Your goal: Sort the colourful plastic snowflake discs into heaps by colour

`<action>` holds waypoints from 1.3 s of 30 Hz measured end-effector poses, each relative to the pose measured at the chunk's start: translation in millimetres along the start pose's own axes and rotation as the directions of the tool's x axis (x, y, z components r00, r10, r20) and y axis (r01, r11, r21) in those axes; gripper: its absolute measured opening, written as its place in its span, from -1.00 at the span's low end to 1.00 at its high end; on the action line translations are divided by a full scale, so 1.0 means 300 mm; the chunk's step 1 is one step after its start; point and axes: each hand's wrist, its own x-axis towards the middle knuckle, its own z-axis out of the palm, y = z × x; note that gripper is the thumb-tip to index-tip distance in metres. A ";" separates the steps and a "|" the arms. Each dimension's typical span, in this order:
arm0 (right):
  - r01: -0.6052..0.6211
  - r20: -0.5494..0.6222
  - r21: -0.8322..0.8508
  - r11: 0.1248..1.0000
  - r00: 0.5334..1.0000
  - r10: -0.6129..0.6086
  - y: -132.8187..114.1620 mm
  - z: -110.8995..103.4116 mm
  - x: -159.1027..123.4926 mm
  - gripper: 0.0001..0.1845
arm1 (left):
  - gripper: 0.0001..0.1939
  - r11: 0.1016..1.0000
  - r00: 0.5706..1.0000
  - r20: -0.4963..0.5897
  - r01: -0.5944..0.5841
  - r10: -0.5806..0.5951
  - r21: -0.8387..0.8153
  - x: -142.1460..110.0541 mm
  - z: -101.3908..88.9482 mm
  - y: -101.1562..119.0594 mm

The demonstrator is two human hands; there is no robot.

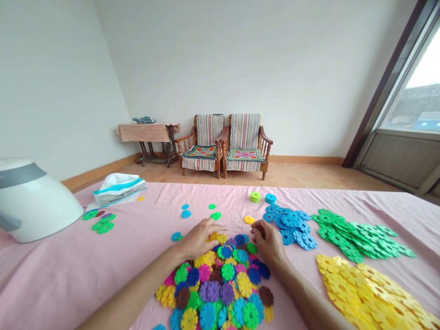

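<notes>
A mixed pile of coloured snowflake discs [220, 286] lies on the pink tablecloth [144, 247] in front of me. My left hand [199, 238] rests flat on the pile's far edge, fingers stretched out over a yellow disc. My right hand [268, 243] sits at the pile's far right with fingers curled; what they pinch is hidden. Sorted heaps lie to the right: blue discs [290, 224], green discs [357, 236] and yellow discs [367, 293].
A white rounded appliance [30, 201] stands at the left edge, a tissue pack [118, 189] behind it. Loose discs [101, 220] lie scattered; small green [255, 196] and blue [271, 198] stacks stand further back. Two wooden chairs [223, 144] and a side table [149, 135] line the wall.
</notes>
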 end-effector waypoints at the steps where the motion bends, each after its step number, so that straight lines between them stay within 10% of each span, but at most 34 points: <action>1: 0.002 0.002 0.001 1.000 1.000 -0.002 0.000 0.000 0.000 -0.82 | -0.62 0.999 0.999 0.030 -0.030 0.030 0.012 -0.002 -0.007 0.008; 12: -0.004 0.014 0.015 1.000 1.000 0.004 -0.002 0.000 0.001 -0.81 | -0.85 1.000 0.999 -0.028 0.020 -0.021 -0.013 0.001 -0.006 0.005; 24: 0.119 -0.022 -0.109 0.987 0.992 -0.123 -0.047 -0.003 -0.025 -0.81 | -0.73 0.869 0.956 -0.107 0.198 -0.273 -0.453 0.005 -0.006 0.029; 29: 0.361 0.095 -0.116 0.925 0.931 -0.352 -0.153 -0.006 -0.111 -0.80 | -0.71 0.666 0.960 -0.047 0.157 -0.278 -0.729 -0.001 0.013 0.094; 34: 0.539 0.288 -0.125 0.833 0.823 -0.490 -0.209 0.016 -0.167 -0.79 | -0.72 0.684 0.957 -0.106 0.113 -0.269 -0.720 -0.009 0.042 0.113; 39: 0.549 0.246 -0.153 0.821 0.826 -0.507 -0.193 0.041 -0.166 -0.84 | -0.73 0.700 0.967 -0.095 0.100 -0.235 -0.707 -0.023 0.057 0.135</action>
